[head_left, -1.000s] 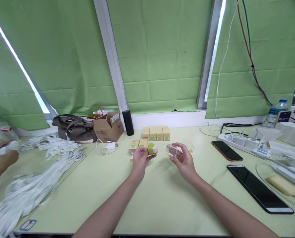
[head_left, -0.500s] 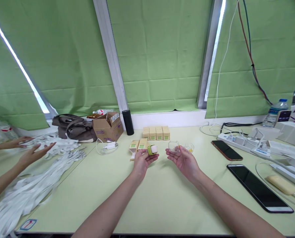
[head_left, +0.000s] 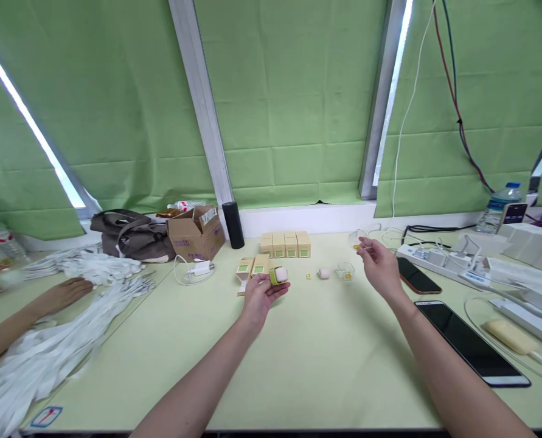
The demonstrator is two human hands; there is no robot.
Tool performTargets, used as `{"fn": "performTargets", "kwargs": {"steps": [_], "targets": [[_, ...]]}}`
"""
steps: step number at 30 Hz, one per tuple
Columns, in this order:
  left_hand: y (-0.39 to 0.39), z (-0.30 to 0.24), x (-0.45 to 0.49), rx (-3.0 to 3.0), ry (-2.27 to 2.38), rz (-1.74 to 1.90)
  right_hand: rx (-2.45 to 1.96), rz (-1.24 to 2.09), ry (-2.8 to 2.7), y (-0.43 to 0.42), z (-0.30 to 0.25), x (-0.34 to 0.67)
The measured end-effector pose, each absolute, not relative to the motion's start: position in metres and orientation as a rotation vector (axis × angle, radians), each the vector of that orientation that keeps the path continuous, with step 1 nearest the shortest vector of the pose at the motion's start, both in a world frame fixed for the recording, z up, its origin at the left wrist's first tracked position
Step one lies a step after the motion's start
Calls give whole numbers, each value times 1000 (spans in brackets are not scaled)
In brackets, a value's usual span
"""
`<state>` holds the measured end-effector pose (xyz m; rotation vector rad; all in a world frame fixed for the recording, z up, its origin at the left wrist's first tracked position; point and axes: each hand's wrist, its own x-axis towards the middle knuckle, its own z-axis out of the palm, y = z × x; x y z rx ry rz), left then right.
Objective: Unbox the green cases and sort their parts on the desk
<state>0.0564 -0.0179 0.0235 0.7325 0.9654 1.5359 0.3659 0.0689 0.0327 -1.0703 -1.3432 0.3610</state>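
Green piece [head_left: 278, 275], pink end facing R, axis unclear, clamped in L hand [head_left: 258, 298]; R hand [head_left: 380, 266] pinching cup [head_left: 356, 236].

Bright, even light fills the frame; white glare pierces the window gap [head_left: 31, 120] at upper left. Soft shadows mark the table [head_left: 325, 377], lower right. Edges stretch; the clear piece [head_left: 355, 238] in the right hand [head_left: 380, 266] seems blurred.

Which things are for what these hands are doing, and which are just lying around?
Seem part of the job:
green-and-pale piece, in the left hand
clear piece, in the right hand
pale piece on the table

Seem just lying about:
bag
cardboard box
black cylinder
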Motion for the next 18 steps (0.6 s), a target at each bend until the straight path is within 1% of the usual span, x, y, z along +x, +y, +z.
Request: {"fn": "performTargets", "kwargs": {"steps": [2, 4, 9, 18], "targets": [[-18, 24, 57, 734, 964, 1537, -1269, 123, -1529, 79, 29, 390], [-18, 24, 57, 733, 964, 1538, -1533, 57, -1738, 87, 23, 409], [-18, 24, 56, 736, 977, 1540, -1668, 156, -1880, 92, 2, 426], [-18, 24, 56, 751, 961, 1547, -1662, 210, -1994, 98, -14, 412]]}}
